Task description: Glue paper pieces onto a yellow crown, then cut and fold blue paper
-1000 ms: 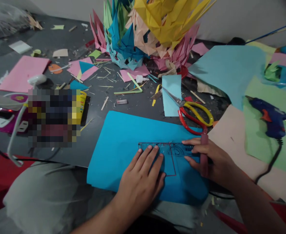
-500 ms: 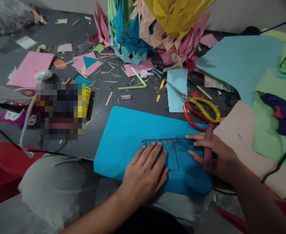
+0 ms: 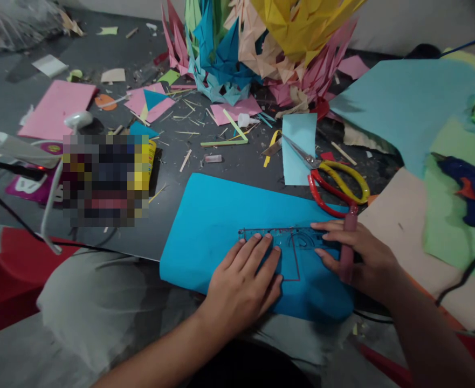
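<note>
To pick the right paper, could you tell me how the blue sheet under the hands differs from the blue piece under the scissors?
The blue sheet is large, the blue piece small and paler. The sheet bears a ruler, drawn lines, the left hand and the right hand with a pen; the piece is blank, under the scissors. Both are paper.

Red-and-yellow scissors [image 3: 334,180] lie with their blades across a small light-blue paper [image 3: 297,148] at centre. Far behind them a spiky origami cluster [image 3: 269,43] in yellow, pink and blue stands among scattered scraps. On the right, a blue glue gun [image 3: 469,196] rests on a green sheet [image 3: 443,231]; far left lies a pink sheet [image 3: 57,108].
</note>
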